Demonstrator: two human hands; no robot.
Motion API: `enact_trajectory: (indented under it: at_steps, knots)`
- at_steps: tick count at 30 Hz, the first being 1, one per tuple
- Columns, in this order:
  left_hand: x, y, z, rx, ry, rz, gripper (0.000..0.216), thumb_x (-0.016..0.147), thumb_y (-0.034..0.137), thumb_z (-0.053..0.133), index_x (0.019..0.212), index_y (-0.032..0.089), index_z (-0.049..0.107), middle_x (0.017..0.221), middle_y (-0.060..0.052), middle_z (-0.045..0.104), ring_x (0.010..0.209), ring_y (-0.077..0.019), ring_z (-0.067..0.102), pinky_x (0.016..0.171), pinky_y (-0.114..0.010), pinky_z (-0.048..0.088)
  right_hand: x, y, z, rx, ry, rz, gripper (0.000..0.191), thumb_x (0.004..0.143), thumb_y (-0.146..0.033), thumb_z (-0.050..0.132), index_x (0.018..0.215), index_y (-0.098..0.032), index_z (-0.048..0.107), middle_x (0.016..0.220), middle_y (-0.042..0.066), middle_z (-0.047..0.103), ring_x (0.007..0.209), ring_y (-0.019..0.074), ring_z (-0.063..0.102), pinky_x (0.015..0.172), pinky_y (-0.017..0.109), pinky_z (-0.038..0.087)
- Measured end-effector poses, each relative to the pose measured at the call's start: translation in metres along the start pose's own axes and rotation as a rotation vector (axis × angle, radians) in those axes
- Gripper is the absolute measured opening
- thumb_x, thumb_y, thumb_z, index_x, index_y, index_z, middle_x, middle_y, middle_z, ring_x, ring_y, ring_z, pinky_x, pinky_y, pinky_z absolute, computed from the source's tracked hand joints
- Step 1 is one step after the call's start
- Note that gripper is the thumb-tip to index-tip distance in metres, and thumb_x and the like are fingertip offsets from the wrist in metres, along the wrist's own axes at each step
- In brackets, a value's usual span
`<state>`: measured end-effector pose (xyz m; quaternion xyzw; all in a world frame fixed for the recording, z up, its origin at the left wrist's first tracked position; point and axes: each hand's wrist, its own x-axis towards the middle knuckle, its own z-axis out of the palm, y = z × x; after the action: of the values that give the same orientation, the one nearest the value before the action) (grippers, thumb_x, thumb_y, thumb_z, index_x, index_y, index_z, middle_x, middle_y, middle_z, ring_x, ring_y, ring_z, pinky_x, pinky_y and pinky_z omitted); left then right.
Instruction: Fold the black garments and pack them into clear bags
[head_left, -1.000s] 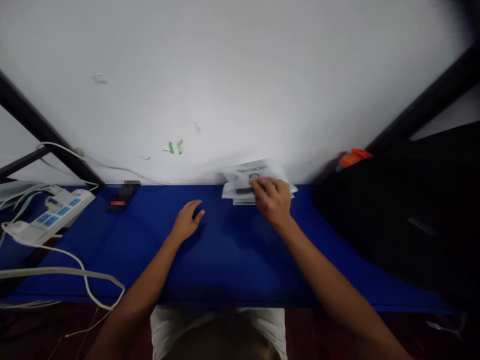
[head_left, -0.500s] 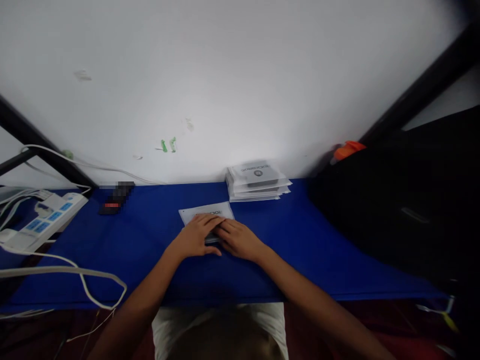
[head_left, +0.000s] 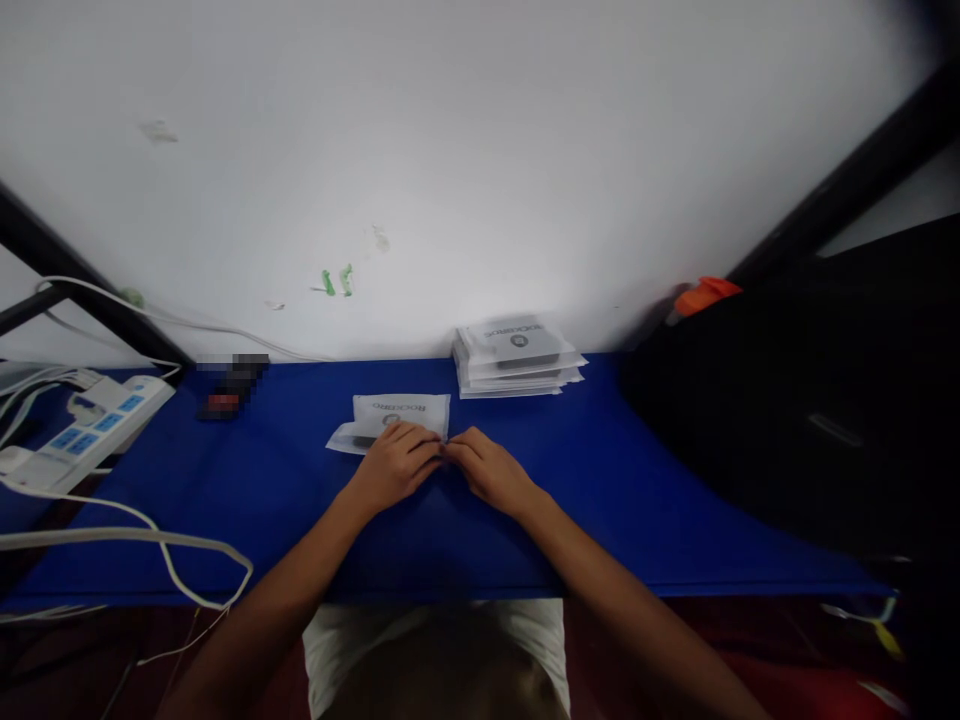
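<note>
Item: packet (head_left: 390,417), lying on table (head_left: 600,480), with stack (head_left: 517,358) well behind it. Left hand (head_left: 394,465) and right hand (head_left: 491,470) pinch its near edge, fingertips meeting. We advise a firm, even grip.

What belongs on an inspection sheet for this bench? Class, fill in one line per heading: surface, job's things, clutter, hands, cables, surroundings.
Surface: blue table top, set against the wall.
Job's things: white packet lying flat under the fingers; stack of packets behind it by the wall.
Clutter: small dark object at left back; orange item at right back.
Hands: left hand on the packet; right hand at its near right corner; grip unclear.
Cables: white power strip at left edge; white cables looping off the front left.
Surroundings: white wall; black frame bar; dark bulk at right.
</note>
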<state>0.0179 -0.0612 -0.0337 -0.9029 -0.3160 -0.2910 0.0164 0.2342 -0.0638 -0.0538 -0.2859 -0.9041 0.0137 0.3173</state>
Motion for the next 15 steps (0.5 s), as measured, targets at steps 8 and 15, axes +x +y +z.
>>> enact_trajectory:
  at_steps: [8, 15]
  knots:
    - [0.001, 0.003, -0.002, 0.051, 0.095, 0.085, 0.017, 0.093, 0.012, 0.05, 0.09, 0.019, 0.065, 0.091, -0.004, 0.072, 0.087, -0.0195, 0.061, 0.079, -0.036, 0.044, 0.007, -0.006, -0.004, 0.032, 0.083, -0.107, 0.029, 0.083, 0.003, 0.038, 0.095, -0.02, 0.051, 0.093, 0.009, 0.061, 0.081, 0.0202, 0.053, 0.07, 0.032, 0.05]
    - [-0.009, -0.032, -0.039, 0.132, 0.233, -0.126, 0.013, 0.092, 0.016, 0.055, 0.082, 0.02, 0.062, 0.09, -0.004, 0.07, 0.086, -0.0199, 0.059, 0.079, -0.037, 0.042, -0.004, 0.024, -0.025, 0.09, 0.331, 0.117, 0.036, 0.069, 0.007, 0.042, 0.088, -0.024, 0.043, 0.093, 0.005, 0.056, 0.084, 0.0195, 0.054, 0.072, 0.032, 0.047]
